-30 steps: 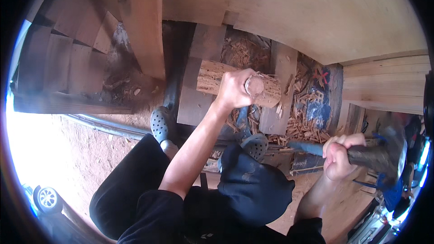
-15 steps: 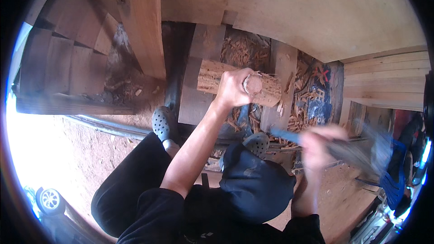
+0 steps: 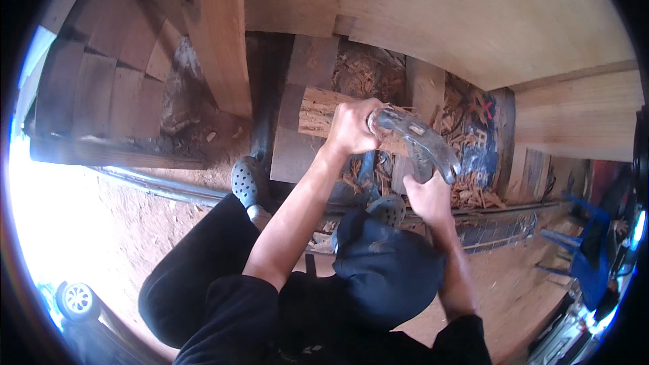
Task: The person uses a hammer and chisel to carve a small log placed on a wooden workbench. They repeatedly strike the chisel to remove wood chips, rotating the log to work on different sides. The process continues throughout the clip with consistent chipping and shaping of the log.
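Spanning the upper part of the view is a broad, pale wooden panel (image 3: 433, 34). A black-clad leg (image 3: 203, 274) fills the lower left; above it stand a thick wooden post (image 3: 220, 47) and overlapping brown boards (image 3: 98, 98). A blue chair (image 3: 589, 257) appears at the far right. At centre, a rough-grained wood block (image 3: 318, 111) lies across flat planks (image 3: 286, 152), beneath the left hand. The dark-headed hammer (image 3: 422, 136) extends over the block's right portion, its head at the top of the left fist; whether it touches or sits just above is hard to judge from overhead. The left hand (image 3: 355, 127) is closed tightly around a round handle (image 3: 372, 120), only its pale rim showing. The right hand (image 3: 430, 196) wraps the hammer's shaft. Loose wood chips (image 3: 368, 71) lie beyond the block.
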`<action>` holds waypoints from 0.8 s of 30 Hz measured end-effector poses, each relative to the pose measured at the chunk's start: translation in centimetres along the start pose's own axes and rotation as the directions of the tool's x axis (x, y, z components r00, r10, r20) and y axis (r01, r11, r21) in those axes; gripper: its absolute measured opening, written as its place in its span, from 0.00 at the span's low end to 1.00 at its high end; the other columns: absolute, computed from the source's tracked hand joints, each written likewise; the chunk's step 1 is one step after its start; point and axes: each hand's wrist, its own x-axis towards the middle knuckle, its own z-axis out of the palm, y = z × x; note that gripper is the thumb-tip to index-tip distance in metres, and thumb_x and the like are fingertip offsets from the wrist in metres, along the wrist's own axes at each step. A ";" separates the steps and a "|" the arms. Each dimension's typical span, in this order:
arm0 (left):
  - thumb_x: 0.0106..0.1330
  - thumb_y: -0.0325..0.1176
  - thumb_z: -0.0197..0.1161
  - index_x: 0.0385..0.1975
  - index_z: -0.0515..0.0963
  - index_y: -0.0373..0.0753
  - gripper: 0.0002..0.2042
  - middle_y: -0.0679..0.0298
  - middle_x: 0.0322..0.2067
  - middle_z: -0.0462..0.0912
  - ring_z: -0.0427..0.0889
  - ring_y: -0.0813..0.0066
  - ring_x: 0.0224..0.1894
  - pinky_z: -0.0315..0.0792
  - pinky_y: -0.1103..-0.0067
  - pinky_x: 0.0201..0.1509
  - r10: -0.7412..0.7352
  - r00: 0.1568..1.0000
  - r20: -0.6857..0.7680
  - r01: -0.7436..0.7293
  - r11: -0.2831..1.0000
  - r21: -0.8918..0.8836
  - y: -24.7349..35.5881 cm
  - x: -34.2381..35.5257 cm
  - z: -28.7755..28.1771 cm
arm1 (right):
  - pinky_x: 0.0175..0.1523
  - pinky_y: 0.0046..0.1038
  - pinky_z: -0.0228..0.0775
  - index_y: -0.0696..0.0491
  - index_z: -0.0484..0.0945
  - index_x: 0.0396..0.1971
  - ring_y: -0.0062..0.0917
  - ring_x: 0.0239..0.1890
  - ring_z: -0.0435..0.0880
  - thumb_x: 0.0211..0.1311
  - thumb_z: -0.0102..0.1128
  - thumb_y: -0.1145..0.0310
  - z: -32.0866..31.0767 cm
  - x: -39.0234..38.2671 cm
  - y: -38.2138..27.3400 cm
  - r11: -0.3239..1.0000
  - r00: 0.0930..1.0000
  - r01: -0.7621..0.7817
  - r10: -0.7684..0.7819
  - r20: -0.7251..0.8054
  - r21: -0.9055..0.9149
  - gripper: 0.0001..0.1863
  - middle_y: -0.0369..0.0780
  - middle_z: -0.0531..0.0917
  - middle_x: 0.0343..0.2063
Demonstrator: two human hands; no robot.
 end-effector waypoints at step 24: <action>0.32 0.24 0.59 0.30 0.79 0.36 0.18 0.52 0.29 0.82 0.83 0.56 0.34 0.75 0.74 0.38 -0.015 1.000 -0.002 0.015 0.999 0.030 0.7 -0.4 -0.2 | 0.39 0.30 0.72 0.60 0.77 0.35 0.37 0.33 0.82 0.42 0.58 0.76 3.3 -1.6 6.5 0.979 0.988 0.127 -0.110 -0.112 0.160 0.15 0.47 0.81 0.28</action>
